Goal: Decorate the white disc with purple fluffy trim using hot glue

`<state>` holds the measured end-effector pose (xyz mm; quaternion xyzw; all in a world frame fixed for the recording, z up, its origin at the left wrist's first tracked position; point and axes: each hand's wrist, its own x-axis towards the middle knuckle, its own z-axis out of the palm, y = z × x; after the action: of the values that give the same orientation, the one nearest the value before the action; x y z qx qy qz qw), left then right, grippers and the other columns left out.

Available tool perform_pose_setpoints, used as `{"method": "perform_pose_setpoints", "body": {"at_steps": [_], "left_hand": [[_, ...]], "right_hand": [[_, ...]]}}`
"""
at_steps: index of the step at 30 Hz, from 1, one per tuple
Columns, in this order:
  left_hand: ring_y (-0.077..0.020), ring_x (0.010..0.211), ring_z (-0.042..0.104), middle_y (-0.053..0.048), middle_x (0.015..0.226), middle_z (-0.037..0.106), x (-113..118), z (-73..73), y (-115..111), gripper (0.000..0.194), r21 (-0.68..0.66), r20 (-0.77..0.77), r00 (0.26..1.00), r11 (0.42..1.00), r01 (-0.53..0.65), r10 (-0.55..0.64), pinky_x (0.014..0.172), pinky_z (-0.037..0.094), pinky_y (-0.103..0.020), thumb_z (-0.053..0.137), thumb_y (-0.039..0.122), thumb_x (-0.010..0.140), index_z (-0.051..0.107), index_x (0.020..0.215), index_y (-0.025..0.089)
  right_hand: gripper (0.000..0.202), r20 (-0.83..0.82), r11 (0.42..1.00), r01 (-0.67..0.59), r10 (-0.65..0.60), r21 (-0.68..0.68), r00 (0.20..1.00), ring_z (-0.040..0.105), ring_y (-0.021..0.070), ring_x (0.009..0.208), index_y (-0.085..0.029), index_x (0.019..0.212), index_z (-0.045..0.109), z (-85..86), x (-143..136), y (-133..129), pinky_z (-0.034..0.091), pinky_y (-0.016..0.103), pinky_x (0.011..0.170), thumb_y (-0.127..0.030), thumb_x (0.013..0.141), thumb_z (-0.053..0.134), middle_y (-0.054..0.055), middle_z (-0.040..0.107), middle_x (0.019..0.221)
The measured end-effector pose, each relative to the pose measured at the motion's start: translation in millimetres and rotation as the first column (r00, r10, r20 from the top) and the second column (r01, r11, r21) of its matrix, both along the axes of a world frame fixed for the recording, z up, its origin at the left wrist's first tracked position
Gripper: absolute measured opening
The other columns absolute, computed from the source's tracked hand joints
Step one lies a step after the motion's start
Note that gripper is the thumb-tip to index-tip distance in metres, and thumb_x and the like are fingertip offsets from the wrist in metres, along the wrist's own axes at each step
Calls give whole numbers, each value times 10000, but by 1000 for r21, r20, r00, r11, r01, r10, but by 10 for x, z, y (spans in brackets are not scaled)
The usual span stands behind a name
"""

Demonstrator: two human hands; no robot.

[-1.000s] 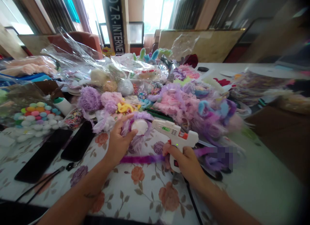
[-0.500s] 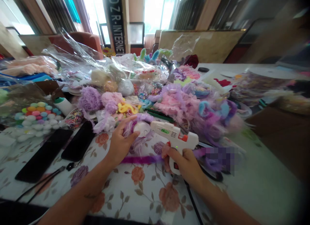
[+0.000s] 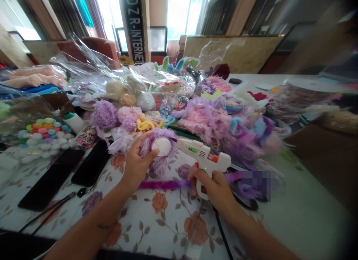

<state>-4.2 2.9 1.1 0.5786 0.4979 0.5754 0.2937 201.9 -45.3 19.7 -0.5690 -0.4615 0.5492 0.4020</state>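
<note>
A round white disc [image 3: 162, 146] with fluffy purple trim [image 3: 165, 133] around it is held in my left hand [image 3: 139, 159], the thumb on the disc's face. My right hand [image 3: 211, 183] is wrapped round the handle of a white glue gun [image 3: 195, 149] with a small green light. The gun's nozzle points left, close to the disc's right edge; whether it touches cannot be made out. Below the disc, a purple and magenta fuzzy strip [image 3: 165, 184] lies across the flowered cloth and passes behind my right hand.
Two black flat objects [image 3: 52, 179] [image 3: 90, 163] lie at the left, near a bag of coloured pompoms [image 3: 46, 135]. Behind are heaped pink and purple fabric [image 3: 205, 116] and clear plastic bags [image 3: 92, 71]. A black cord [image 3: 222, 230] trails from the gun. A cardboard box [image 3: 324, 144] stands right.
The white disc has turned more toward the camera, showing more of its face. The glue gun and my right hand have shifted slightly right. Both hands keep their holds.
</note>
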Motion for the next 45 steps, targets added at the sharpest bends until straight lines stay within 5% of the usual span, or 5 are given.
{"method": "perform_pose_setpoints", "body": {"at_steps": [7,32,45], "left_hand": [[-270,1274,535,-43,1331,605,-8,-85,46,475,-3,104,995,1000,4,-3,1141,372,-478,748,250,765,626,1224,274],[-254,1283,537,-34,1290,643,-3,-20,3,445,10,-24,1000,1000,9,-9,1108,414,-406,738,227,762,643,1195,258],[-251,1284,532,-40,1313,627,10,-16,-16,451,7,-79,997,1000,14,-13,1118,390,-404,724,225,776,637,1217,262]], "right_hand": [[282,17,998,40,-41,56,999,460,102,382,-172,869,636,-40,-44,-15,354,212,416,-441,784,632,-50,536,422],[330,28,1000,-14,14,-14,999,447,92,403,-168,613,588,6,0,-24,332,212,440,-423,820,566,-6,561,408],[310,-27,999,-25,24,-28,999,450,90,384,-172,649,569,7,-13,-40,321,215,435,-441,804,577,-18,567,419]]}}
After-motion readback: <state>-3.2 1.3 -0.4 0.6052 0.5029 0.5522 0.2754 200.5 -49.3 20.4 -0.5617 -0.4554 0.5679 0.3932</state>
